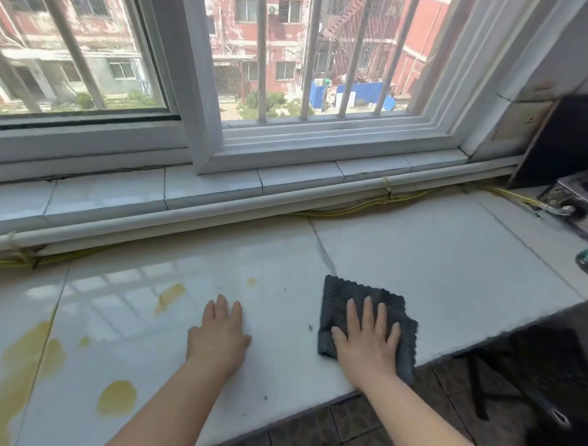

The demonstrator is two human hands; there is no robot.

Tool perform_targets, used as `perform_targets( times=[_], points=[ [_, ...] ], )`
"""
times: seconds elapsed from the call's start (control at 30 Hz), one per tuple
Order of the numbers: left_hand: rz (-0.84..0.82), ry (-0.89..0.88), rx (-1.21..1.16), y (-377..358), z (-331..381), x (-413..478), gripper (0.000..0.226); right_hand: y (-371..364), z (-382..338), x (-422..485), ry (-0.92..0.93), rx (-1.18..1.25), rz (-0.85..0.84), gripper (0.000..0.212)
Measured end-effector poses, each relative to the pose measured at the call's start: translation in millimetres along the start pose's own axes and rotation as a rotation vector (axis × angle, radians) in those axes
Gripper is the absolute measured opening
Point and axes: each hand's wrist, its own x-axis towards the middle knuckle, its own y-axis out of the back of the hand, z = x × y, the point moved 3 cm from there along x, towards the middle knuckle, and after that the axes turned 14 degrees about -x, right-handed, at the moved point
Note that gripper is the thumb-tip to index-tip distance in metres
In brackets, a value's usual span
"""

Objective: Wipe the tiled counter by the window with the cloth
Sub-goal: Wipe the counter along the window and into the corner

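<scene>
tiled counter (pixel 418 254): right hand (pixel 368 339) flat on cloth (pixel 343 291), left hand (pixel 220 337) flat beside.

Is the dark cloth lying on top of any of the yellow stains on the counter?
No. The cloth lies under the right hand on clean tile, well right of the yellow stains.

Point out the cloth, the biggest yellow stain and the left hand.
cloth (pixel 345 293): head view, bare upper corner.
biggest yellow stain (pixel 14 373): head view, its middle.
left hand (pixel 220 337): head view, back of hand.
</scene>
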Motion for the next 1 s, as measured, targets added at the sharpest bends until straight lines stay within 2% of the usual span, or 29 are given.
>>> perform_targets(
  times=[0.1,0.17,0.23,0.3,0.37,0.43,0.5,0.6,0.63,0.7,0.8,0.87,0.93,1.0],
  points=[
    [-0.014,-0.006,0.007,0.7,0.5,0.3,0.063,-2.6,-50.7,-47.9,0.309,-0.053,0.204,0.067],
    [-0.022,-0.009,0.001,0.0,-0.2,-0.3,0.064,-4.1,-52.2,-64.3,0.427,-0.108,0.201,0.06],
    [-0.017,-0.023,0.009,1.8,-0.7,-0.6,0.063,-4.5,-29.8,-58.8,0.4,-0.161,0.187,0.06],
    [-0.011,-0.027,0.008,2.0,-1.3,-1.1,0.062,-4.6,0.8,-31.2,0.267,-0.114,0.185,0.063],
    [-0.002,-0.026,0.007,2.4,-0.8,-1.7,0.061,-2.8,15.4,-4.4,0.083,-0.015,0.017,0.064],
    [0.003,-0.02,0.002,1.4,0.4,-0.1,0.062,-0.7,4.1,5.8,0.019,0.016,-0.017,0.066],
    [0.005,-0.009,0.004,1.8,0.2,1.2,0.062,-4.0,-24.0,-1.4,0.111,0.02,0.026,0.067],
    [0.001,0.006,-0.012,0.2,2.9,2.2,0.062,-17.8,-43.9,-23.0,0.421,-0.04,0.114,0.07],
    [-0.002,0.009,-0.02,0.3,2.7,2.5,0.062,-16.9,-37.0,-20.8,0.468,-0.043,0.131,0.07],
    [-0.016,0.012,-0.023,-0.1,2.9,2.5,0.061,-12.9,-8.0,-3.8,0.405,-0.069,0.144,0.066],
    [-0.011,0.038,-0.044,1.7,5.3,3.2,0.055,-0.7,40.8,34.5,0.068,-0.025,0.035,0.063],
    [0.001,0.065,-0.059,3.8,6.7,4.8,0.051,6.9,39.9,51.7,-0.084,0.032,-0.009,0.065],
    [0.021,0.094,-0.07,3.2,9.4,6.8,0.047,11.2,10.4,54.6,-0.08,0.053,-0.005,0.067],
    [0.062,0.12,-0.084,4.8,12.0,8.3,0.041,8.3,-28.7,47.5,0.152,0.016,0.078,0.066]
  ],
)
